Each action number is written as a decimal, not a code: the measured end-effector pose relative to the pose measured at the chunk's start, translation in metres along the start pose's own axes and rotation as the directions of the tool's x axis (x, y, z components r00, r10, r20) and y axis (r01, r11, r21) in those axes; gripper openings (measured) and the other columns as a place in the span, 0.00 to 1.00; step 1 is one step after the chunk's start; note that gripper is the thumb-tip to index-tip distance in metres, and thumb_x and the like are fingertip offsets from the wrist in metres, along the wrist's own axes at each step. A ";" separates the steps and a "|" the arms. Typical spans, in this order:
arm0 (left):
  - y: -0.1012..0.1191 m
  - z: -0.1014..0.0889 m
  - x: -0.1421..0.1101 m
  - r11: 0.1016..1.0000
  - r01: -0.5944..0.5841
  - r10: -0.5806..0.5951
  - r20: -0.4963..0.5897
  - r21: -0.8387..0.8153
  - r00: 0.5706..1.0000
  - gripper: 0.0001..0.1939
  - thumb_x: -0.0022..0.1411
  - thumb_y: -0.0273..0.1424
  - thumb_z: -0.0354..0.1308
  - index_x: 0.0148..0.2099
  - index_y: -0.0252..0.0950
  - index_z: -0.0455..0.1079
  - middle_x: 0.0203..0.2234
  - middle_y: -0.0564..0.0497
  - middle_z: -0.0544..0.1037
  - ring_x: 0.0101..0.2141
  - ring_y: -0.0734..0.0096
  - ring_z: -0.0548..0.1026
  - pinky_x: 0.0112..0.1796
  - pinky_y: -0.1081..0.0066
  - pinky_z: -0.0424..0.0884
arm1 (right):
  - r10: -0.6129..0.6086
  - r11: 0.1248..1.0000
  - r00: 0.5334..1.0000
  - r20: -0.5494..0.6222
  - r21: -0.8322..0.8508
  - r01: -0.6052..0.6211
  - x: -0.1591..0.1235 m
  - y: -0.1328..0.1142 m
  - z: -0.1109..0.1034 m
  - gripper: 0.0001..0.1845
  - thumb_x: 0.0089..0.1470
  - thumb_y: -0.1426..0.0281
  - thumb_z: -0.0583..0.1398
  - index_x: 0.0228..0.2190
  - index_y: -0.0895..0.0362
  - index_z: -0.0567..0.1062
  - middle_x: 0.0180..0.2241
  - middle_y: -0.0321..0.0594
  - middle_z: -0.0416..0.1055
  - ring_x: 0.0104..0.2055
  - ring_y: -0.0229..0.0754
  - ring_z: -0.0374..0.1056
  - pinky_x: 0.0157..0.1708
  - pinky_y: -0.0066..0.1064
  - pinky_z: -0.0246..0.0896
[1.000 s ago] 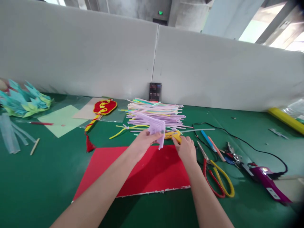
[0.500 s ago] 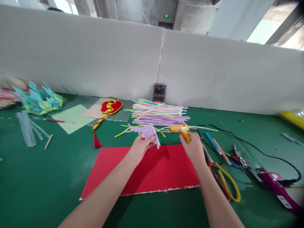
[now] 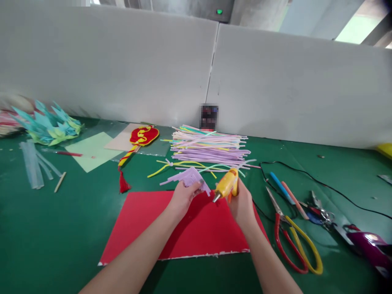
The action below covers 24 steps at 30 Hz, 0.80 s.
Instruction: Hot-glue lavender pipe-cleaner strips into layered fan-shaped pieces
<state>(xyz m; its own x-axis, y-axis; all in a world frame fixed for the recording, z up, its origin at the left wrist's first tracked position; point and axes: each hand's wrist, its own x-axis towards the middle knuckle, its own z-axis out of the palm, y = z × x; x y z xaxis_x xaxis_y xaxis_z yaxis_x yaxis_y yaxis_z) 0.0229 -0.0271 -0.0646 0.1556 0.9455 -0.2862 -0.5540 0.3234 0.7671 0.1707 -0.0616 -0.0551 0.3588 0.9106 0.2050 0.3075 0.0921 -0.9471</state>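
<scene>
There's a red-and-yellow tasselled fan off left, then the left hand, fingers pinching a lilac pipe-cleaner piece near the far edge of a red board. Next, a yellow glue gun, nozzle tipped down, right hand fingers gripping it. Scissors further right.

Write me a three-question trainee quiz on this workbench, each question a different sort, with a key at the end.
1. Which hand holds the yellow glue gun?
2. True or false: the scissors lie to the right of the red board.
3. Choose one. The angled strips in the left hand are: A) black, B) lilac, C) red.

Key: 1. The right hand. 2. True. 3. B.
</scene>
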 end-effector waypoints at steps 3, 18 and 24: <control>-0.002 0.005 -0.002 1.000 0.012 -0.012 0.006 0.002 1.000 0.18 0.35 0.30 0.71 0.31 0.32 0.70 0.24 0.54 0.76 0.26 0.72 0.74 0.33 0.71 0.71 | 0.035 0.999 0.990 0.135 0.022 -0.038 -0.005 0.004 0.003 0.12 0.41 0.65 0.61 0.30 0.55 0.69 0.25 0.35 0.69 0.27 0.39 0.63 0.25 0.28 0.58; -0.009 0.001 0.000 0.997 -0.025 0.022 0.031 0.076 0.999 0.16 0.39 0.31 0.69 0.32 0.33 0.71 0.27 0.53 0.76 0.28 0.71 0.73 0.35 0.71 0.68 | 0.165 0.957 0.956 0.242 0.193 -0.214 -0.008 0.006 0.007 0.17 0.35 0.64 0.67 0.28 0.56 0.69 0.22 0.32 0.68 0.18 0.32 0.56 0.17 0.26 0.55; -0.007 0.003 -0.002 0.999 0.023 -0.026 0.094 0.035 0.995 0.13 0.44 0.31 0.67 0.32 0.31 0.72 0.27 0.51 0.76 0.28 0.73 0.73 0.34 0.73 0.70 | 0.248 0.915 0.946 0.210 0.270 -0.300 -0.007 -0.001 0.006 0.20 0.31 0.62 0.68 0.26 0.56 0.68 0.22 0.34 0.69 0.15 0.30 0.54 0.12 0.25 0.50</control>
<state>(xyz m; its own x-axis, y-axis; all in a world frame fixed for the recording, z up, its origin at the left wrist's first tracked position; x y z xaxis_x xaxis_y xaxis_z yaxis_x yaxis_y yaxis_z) 0.0289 -0.0306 -0.0677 0.2461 0.9363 -0.2507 -0.5216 0.3459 0.7799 0.1624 -0.0652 -0.0571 0.2301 0.9687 -0.0933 -0.0646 -0.0805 -0.9947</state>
